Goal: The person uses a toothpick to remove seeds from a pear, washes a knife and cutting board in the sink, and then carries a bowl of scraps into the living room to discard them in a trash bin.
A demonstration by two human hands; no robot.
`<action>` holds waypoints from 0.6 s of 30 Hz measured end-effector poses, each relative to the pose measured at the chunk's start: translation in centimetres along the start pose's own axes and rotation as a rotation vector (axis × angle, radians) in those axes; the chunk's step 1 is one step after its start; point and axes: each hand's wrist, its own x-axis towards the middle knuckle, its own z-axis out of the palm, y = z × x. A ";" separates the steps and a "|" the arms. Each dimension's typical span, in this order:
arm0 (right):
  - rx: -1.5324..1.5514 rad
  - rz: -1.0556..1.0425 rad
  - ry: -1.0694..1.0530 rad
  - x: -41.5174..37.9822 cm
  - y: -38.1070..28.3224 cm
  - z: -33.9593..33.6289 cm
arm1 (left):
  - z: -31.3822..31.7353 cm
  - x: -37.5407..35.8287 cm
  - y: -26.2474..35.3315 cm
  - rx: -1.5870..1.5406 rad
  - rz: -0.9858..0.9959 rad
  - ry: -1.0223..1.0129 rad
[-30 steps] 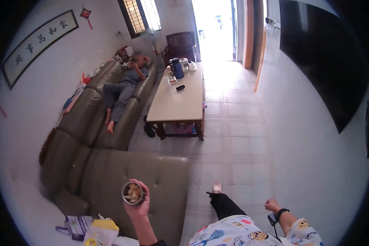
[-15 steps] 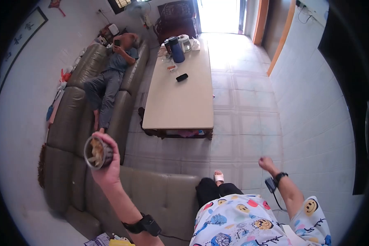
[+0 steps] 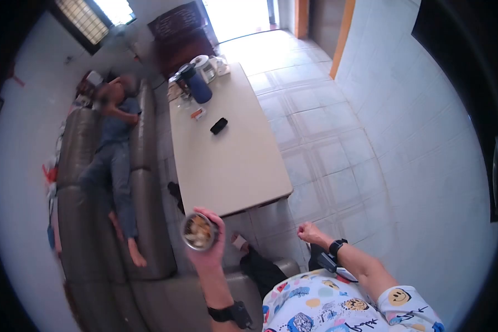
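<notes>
A small clear round container [image 3: 199, 232] with brown and pale pieces inside sits in my left hand [image 3: 211, 250], its open top facing the camera. The fingers wrap round its far side, near the front end of the long table. My right hand [image 3: 310, 232] is a closed fist in front of my body, over the tiled floor; nothing shows in it. Both wrists carry black bands.
On the long table [image 3: 227, 166] stand a blue flask [image 3: 196, 84], a glass kettle [image 3: 205, 67] and a black case [image 3: 219, 126]. Another person [image 3: 116, 138] lies on the brown sofa [image 3: 74, 213] at the left. A dark wooden chair [image 3: 180, 36] is beyond the table.
The view has shifted and turned. My left hand and the container are now beside the table's front end, farther right in view. My right fist appears farther left, closer to the left hand.
</notes>
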 end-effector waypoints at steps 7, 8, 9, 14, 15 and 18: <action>-0.002 0.227 0.061 3.4 -2.1 9.8 | -8.3 4.1 6.6 0.032 -0.247 0.321; 0.072 0.264 -0.040 4.3 -3.1 11.0 | -9.5 4.4 7.6 0.137 -0.292 0.364; 0.067 0.268 -0.046 5.7 -3.1 12.5 | -10.7 4.6 8.6 0.240 -0.337 0.405; 0.198 0.418 0.058 14.6 2.1 19.5 | -17.2 4.5 13.0 0.201 -0.269 0.552; 0.226 0.466 0.071 15.5 3.7 21.6 | -18.3 4.1 13.7 0.203 -0.211 0.621; 0.396 0.521 0.271 21.9 7.9 25.0 | -22.0 5.1 15.6 0.237 -0.232 0.612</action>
